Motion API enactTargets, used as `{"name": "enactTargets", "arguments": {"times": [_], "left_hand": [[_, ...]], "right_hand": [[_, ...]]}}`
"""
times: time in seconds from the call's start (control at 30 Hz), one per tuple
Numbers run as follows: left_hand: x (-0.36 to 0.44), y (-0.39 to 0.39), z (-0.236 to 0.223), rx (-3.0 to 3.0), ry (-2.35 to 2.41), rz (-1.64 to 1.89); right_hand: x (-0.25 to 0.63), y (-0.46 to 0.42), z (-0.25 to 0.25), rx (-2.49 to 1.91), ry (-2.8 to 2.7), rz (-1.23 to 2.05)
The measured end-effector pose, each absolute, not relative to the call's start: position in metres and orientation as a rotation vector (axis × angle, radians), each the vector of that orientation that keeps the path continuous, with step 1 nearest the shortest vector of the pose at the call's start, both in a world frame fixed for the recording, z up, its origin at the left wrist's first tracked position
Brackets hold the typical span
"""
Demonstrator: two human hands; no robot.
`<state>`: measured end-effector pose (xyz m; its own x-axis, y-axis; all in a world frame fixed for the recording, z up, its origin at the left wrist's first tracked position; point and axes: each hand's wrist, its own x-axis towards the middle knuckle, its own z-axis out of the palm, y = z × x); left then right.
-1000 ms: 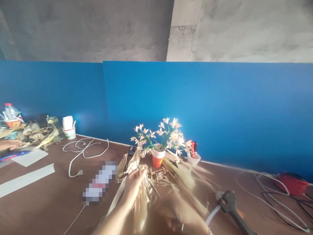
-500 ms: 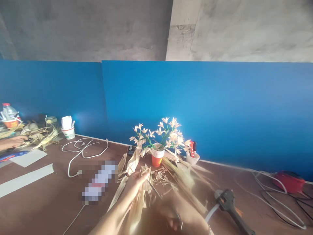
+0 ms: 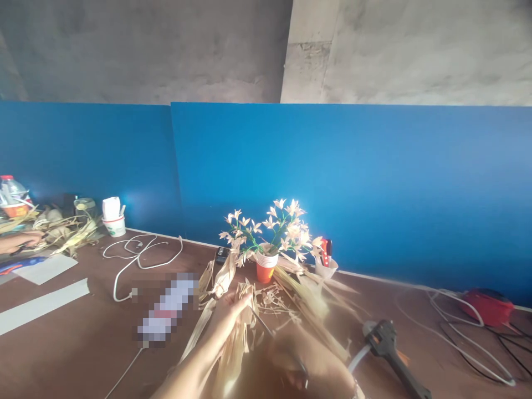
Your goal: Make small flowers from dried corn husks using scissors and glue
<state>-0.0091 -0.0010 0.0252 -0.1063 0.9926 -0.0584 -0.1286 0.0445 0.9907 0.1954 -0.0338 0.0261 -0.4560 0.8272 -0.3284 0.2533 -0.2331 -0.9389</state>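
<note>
My left hand [image 3: 229, 308] is closed on a pale dried corn husk [image 3: 233, 354], whose strands hang down below the fingers. My right hand [image 3: 305, 357], partly blurred, grips a slim dark metal tool [image 3: 262, 322]. Its tip meets the husk beside my left thumb; its kind is hard to make out. Just beyond the hands, an orange-and-white paper cup [image 3: 266, 270] holds green-stemmed husk flowers [image 3: 291, 224]. Small cut husk pieces [image 3: 274, 299] lie in front of that cup. More long husks [image 3: 305, 291] spread to its right.
On the right are a glue gun [image 3: 386, 343], a red object [image 3: 486, 307] and tangled cables. A blurred-out power strip-like shape [image 3: 168, 310] and a white cord [image 3: 118, 282] lie left. Another person's hand [image 3: 29, 239] is at the far left among husks. A blue partition [image 3: 332, 183] stands behind.
The view has shifted very slightly. Both hands, the husk and the metal tool keep almost the same positions.
</note>
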Motion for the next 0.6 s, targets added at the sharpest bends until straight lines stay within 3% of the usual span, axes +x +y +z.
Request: {"name": "enactTargets", "arguments": {"times": [0.13,0.23,0.6], "left_hand": [[-0.005,-0.004,0.024,0.977,1.253,1.437],[0.002,-0.009,0.018,1.024,1.251,1.453],[0.021,-0.019,0.006,1.162,1.291,1.544]], "right_hand": [[0.193,-0.033,0.034,-1.267,-1.538,1.714],[0.178,-0.029,0.033,-1.214,-1.352,1.507],[0.14,-0.023,-0.009,-1.133,-1.091,1.358]]}}
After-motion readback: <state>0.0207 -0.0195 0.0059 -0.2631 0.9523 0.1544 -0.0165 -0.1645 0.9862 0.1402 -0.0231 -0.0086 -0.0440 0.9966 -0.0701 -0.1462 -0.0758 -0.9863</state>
